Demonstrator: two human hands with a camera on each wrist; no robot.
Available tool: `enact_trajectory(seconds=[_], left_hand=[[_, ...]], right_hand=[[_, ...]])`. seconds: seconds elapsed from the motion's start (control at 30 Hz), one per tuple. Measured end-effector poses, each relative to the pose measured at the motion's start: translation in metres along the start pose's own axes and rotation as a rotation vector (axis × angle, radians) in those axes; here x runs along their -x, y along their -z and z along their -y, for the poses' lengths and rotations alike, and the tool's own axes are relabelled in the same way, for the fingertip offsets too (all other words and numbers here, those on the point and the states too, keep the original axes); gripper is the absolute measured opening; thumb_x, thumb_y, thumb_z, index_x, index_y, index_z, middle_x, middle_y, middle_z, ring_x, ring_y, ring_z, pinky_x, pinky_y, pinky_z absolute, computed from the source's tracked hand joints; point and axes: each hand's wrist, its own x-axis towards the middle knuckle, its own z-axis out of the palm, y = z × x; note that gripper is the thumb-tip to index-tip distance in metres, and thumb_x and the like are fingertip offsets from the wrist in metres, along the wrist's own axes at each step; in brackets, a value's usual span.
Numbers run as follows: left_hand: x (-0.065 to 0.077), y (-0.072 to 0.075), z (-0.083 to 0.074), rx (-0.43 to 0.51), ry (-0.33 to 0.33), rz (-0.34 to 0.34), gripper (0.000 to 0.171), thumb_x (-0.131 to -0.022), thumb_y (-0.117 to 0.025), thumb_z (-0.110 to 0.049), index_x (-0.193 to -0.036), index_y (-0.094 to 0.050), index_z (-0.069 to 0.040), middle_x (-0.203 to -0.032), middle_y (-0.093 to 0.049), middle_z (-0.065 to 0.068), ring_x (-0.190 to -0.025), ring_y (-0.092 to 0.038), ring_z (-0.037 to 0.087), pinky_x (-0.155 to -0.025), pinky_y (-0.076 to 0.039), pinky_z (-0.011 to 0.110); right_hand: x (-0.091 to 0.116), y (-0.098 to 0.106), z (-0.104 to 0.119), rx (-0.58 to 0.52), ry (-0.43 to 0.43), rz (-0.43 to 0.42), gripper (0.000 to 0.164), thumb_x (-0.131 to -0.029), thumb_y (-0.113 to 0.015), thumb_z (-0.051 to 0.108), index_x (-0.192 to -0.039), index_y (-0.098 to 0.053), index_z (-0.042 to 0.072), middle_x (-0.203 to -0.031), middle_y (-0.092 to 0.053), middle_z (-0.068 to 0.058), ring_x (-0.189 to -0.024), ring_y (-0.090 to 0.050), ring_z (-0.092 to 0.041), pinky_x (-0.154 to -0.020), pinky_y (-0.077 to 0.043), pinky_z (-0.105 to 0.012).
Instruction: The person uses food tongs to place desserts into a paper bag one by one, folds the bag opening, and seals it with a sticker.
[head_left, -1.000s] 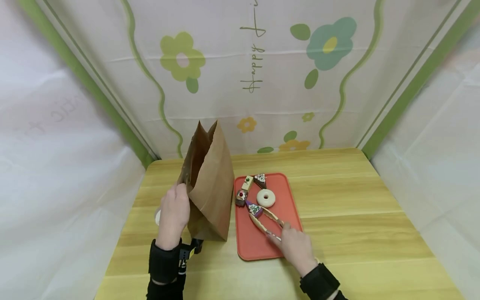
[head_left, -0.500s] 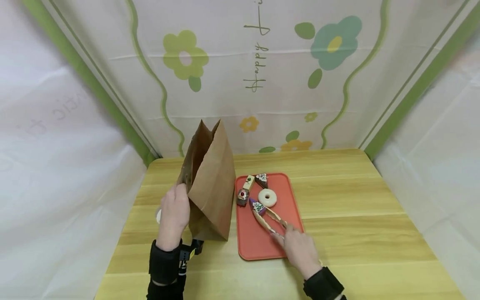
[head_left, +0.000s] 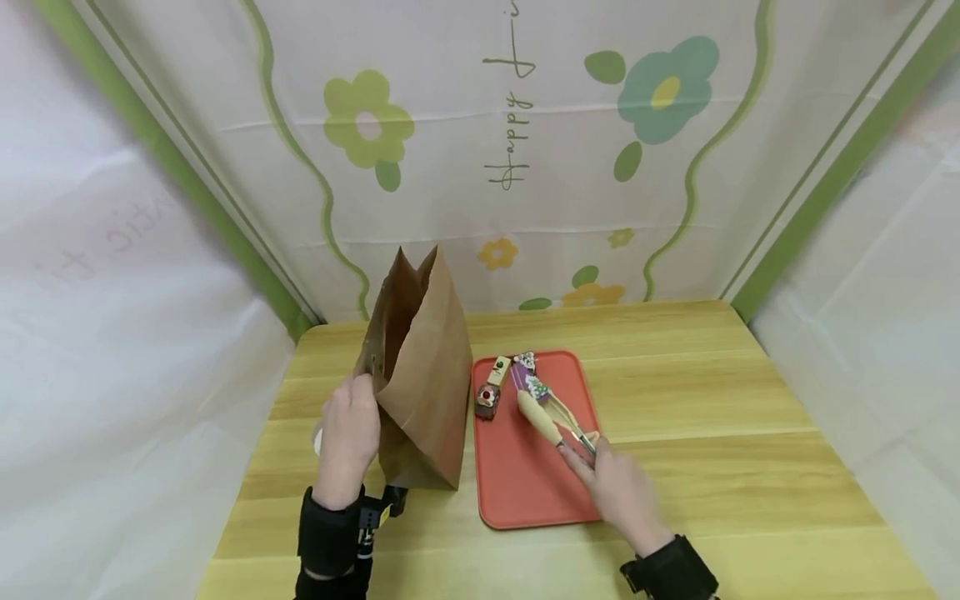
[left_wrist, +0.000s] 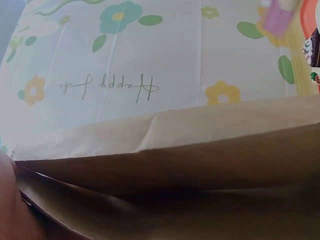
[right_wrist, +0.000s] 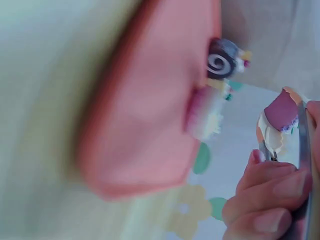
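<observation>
The right hand (head_left: 622,492) grips the tongs (head_left: 538,417), their tips closed around a purple cake slice (head_left: 528,383) with white and green topping. Compared with 1.0 s ago, the slice has risen off the red tray (head_left: 525,492) and shifted farther from the person; in the head view it now covers the white doughnut and part of the chocolate slice (head_left: 526,359) at the tray's far edge. The left hand (head_left: 350,421) has stayed where it was, its fingers gripping the near side of the brown paper bag (head_left: 427,375), which stands upright and open at the top, just left of the tray. A yellow cake (head_left: 498,370) and a chocolate roll (head_left: 487,402) with a red berry keep their places along the tray's left edge (the right wrist view shows a swirl on the roll's end). A white object (head_left: 318,442) peeks out beside the left hand, too hidden to identify. Both wrists wear black bands (head_left: 328,533). Under everything is a pale wooden bench (head_left: 712,467) with yellowish grain. Behind it hangs a white back cloth (head_left: 450,200) with 1 teal flower (head_left: 637,96), 1 large green flower (head_left: 345,125), smaller orange flowers (head_left: 489,254) and green handwriting running sideways. Green strips (head_left: 795,221) mark the 2 corners, and plainer white cloth (head_left: 885,333) walls in both sides.
</observation>
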Motion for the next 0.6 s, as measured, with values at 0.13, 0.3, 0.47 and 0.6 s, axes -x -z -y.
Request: enact_trajectory(seconds=[0.13,0.3,0.47,0.6], left_hand=[[0.0,-0.001,0.0,-0.007,0.002,-0.001,0.037,-0.103,-0.022,-0.017,-0.07,-0.033,-0.007,-0.066,-0.027,0.007,-0.055,-0.021,0.018,-0.053,-0.026,0.035],[0.0,-0.003,0.001,-0.087,-0.156,-0.039,0.036,-0.101,-0.025,-0.005,-0.066,-0.034,-0.008,-0.065,-0.028,0.006,-0.052,-0.024,0.018,-0.048,-0.026,0.034],[0.0,-0.006,0.004,-0.208,-0.365,-0.119,0.036,-0.096,-0.03,0.009,-0.064,-0.033,-0.009,-0.062,-0.027,0.004,-0.05,-0.025,0.018,-0.045,-0.024,0.034],[0.0,-0.005,0.004,-0.216,-0.331,-0.102,0.036,-0.096,-0.03,0.009,-0.064,-0.033,-0.008,-0.062,-0.028,0.005,-0.05,-0.026,0.019,-0.046,-0.025,0.034]], right_hand=[[-0.005,0.018,0.005,-0.032,0.016,-0.022,0.062,-0.092,-0.046,0.07,-0.086,-0.05,0.008,-0.057,-0.041,-0.002,-0.043,-0.041,-0.016,-0.041,-0.03,-0.032],[-0.007,0.039,0.014,-0.014,0.05,-0.06,0.066,-0.093,-0.042,0.07,-0.092,-0.052,0.005,-0.057,-0.04,-0.002,-0.042,-0.04,-0.017,-0.04,-0.03,-0.032],[-0.01,0.056,0.029,0.004,0.111,-0.095,0.063,-0.094,-0.043,0.068,-0.093,-0.053,0.006,-0.056,-0.04,-0.001,-0.042,-0.037,-0.016,-0.04,-0.027,-0.032],[-0.015,0.068,0.044,0.014,0.161,-0.115,0.062,-0.094,-0.043,0.068,-0.093,-0.054,0.006,-0.056,-0.038,-0.001,-0.042,-0.036,-0.016,-0.041,-0.026,-0.032]])
